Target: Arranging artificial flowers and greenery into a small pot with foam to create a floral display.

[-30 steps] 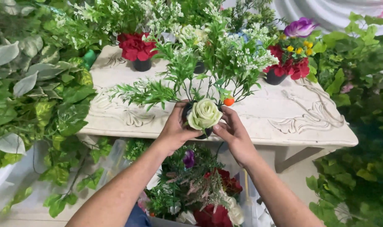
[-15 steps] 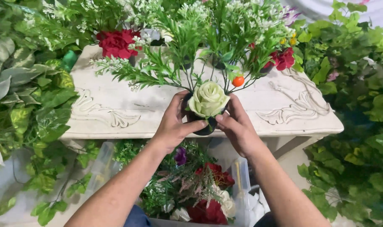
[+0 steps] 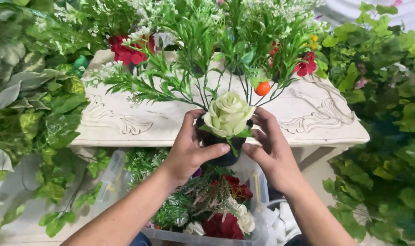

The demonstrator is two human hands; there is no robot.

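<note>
Carved white desk (image 3: 125, 120), hemmed in by leafy green foliage (image 3: 30, 105); clear plastic bin of loose flowers (image 3: 216, 205) below. Small dark round pot (image 3: 225, 148) at the desk's front edge, mostly hidden behind fingers. Clasped by left hand (image 3: 189, 150) and right hand (image 3: 271, 155), both grips closed around it. Upright, stems vertical, pale cream rose (image 3: 228, 114) facing the camera.

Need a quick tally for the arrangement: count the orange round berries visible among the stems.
1. The orange berry hangs among the green stems just above and right of the pale rose, over the white table. Dense foliage may hide others.
</note>
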